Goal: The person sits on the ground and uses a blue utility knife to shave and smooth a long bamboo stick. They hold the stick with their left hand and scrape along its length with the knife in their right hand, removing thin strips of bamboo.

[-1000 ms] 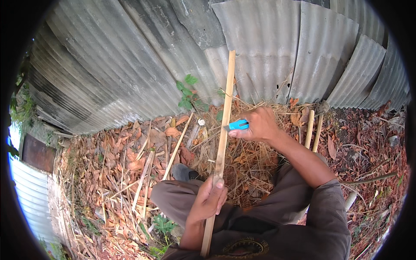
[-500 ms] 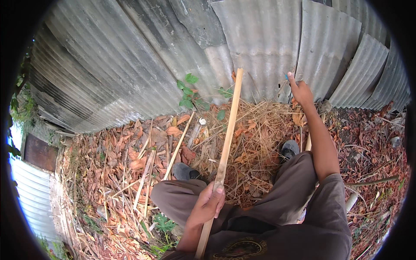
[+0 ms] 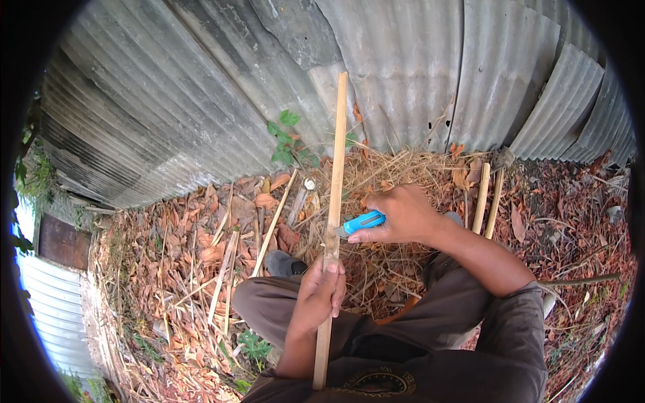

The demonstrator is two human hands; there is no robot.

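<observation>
My left hand is wrapped around the lower part of a long, pale bamboo strip. The strip stands nearly lengthwise in front of me, its lower end against my shirt and its far end before the metal fence. In my right hand is a blue utility knife, gripped by its handle. Its short blade points left and meets the strip's right edge just above my left hand. The fingertips behind the knife handle are partly hidden.
Corrugated metal sheets form a fence ahead. Dry leaves and straw cover the ground between my feet. Several thin strips lie at the left; two thicker pieces lean near my right knee. A green plant grows by the fence.
My right hand has come back from near the fence, bringing the knife to the strip's edge. The strip has swung slightly left and is more upright in view; my left hand still grips it.
</observation>
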